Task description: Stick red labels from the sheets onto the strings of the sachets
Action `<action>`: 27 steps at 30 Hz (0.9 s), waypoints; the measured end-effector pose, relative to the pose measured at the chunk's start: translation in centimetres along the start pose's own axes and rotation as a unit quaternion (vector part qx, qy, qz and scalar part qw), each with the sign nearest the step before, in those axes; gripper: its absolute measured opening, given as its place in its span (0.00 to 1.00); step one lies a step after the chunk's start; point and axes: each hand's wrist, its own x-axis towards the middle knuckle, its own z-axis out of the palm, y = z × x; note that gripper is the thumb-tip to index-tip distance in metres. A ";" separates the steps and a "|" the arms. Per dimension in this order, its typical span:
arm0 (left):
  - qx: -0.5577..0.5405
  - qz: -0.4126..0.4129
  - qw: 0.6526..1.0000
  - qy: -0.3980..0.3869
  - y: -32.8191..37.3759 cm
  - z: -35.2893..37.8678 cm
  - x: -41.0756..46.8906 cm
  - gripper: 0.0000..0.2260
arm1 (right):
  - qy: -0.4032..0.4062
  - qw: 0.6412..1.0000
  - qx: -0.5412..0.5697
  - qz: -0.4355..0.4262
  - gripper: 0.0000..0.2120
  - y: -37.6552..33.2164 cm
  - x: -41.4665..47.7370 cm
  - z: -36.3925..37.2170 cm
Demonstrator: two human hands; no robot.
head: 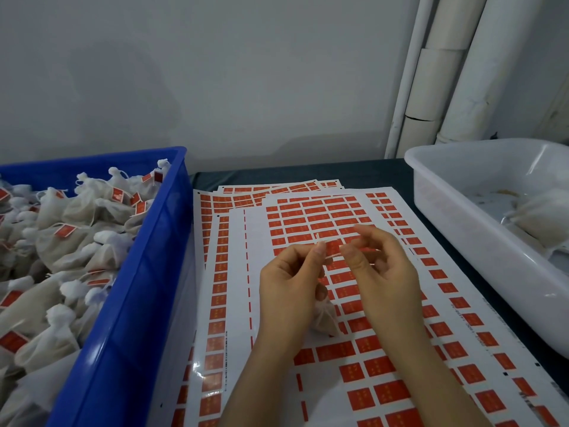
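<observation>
1. Head view: both my hands are above the middle of the top label sheet.
2. My left hand pinches the string between thumb and forefinger. The sachet hangs under that palm, just above the sheet.
3. My right hand pinches the far end of one red label, fingers curled, touching the string.
4. I judge I am wrapping this label round the string; it is not yet pressed closed.
5. Next I need to fold the sticky halves together with edges matching and squeeze firmly.
6. The finished sachet likely goes in the blue crate left of the sheet, among labelled ones. The white tub right of the sheet holds what seem unlabelled ones.
</observation>
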 end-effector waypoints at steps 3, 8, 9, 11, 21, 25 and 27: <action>0.003 0.009 1.000 -0.005 0.0 0.0 0.0 0.09 | -0.043 0.999 -0.022 -0.009 0.11 -0.1 -0.2 0.2; 0.000 0.015 1.000 0.003 0.0 -0.1 0.1 0.08 | -0.045 0.999 0.004 -0.012 0.05 0.0 -0.1 -0.1; -0.002 0.016 1.000 0.005 0.0 0.0 0.1 0.08 | -0.043 0.999 0.008 -0.011 0.05 0.0 -0.1 -0.1; -0.014 0.018 1.000 0.008 0.1 0.0 0.0 0.09 | -0.041 0.999 0.013 -0.009 0.05 0.0 -0.2 -0.1; 0.012 0.032 0.999 0.006 -0.5 -0.2 0.4 0.03 | -0.051 0.998 0.021 -0.022 0.05 -0.1 -0.3 0.0; 0.127 0.075 0.988 0.048 -1.1 0.0 0.4 0.10 | -0.076 0.996 0.012 -0.047 0.03 0.1 -0.7 0.2; 0.163 0.086 0.980 0.070 -1.2 0.0 0.4 0.12 | -0.095 0.995 0.016 -0.039 0.01 0.3 -0.6 0.4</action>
